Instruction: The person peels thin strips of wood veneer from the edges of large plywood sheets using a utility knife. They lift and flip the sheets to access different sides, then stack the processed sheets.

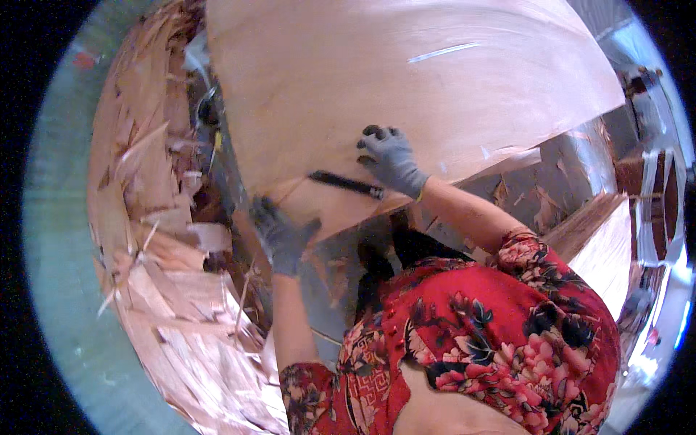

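Head view: see fingers [367, 142] of the right hand [391, 156] curled inward in a grey glove, dark at the tips, close against the sheet [319, 80]. Cannot tell whether gripping anything small underneath; dark shapes there blur into the glove. See the left hand [284, 239], gloved too, with fingers extended and thumb held well out to the side, laid over the near left corner of the sheet, and with no grip closed round anything.

Find the knife [344, 184] between both hands, lying loose on the sheet, dark and slender, slanting down rightward to end near the right wrist. Follow the sheet outward: see broad, thin, pale wood reaching up to the top of the view, with a narrow whitish streak [444, 52] towards the far side.

See bare forearms [464, 206] leading back to a red floral shirt [500, 326]. Note scraps [167, 290] heaped along the left, long, torn and splintered, with a few more strewn over a grey surface [573, 156] past the sheet's right-hand edge. Spot a pale stack [605, 239] farther right, beyond the right arm.
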`<state>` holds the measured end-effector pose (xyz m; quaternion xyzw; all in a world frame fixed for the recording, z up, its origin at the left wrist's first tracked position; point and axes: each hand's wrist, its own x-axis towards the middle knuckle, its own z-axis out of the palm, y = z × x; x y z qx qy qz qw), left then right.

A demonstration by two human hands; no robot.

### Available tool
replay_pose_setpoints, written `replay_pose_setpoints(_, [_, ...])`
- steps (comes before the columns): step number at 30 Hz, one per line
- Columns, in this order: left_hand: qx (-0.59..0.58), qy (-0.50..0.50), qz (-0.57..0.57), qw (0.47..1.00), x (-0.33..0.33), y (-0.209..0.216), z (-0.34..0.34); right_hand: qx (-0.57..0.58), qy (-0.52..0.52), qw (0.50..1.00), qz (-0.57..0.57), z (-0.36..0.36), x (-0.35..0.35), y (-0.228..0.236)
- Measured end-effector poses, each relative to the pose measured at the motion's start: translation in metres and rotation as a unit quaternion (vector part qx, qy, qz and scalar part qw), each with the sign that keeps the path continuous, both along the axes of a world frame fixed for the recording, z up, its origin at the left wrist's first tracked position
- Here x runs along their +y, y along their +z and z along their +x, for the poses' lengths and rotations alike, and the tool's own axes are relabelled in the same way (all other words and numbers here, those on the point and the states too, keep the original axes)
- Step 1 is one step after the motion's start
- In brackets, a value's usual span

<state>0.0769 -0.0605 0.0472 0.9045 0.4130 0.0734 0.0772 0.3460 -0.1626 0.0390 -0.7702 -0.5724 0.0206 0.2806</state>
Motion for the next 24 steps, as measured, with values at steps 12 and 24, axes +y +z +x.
replay_pose_setpoints(12, [-0.087,0.033,-0.088,0.992,0.010,0.022,-0.063,-0.228,-0.106,0.968,0.012,0.230,-0.039,0.037])
replay_pose_setpoints(24, [-0.130,-0.183,0.061,0.972,0.010,0.029,0.207,-0.201,-0.241,0.949,-0.029,0.328,-0.091,0.023])
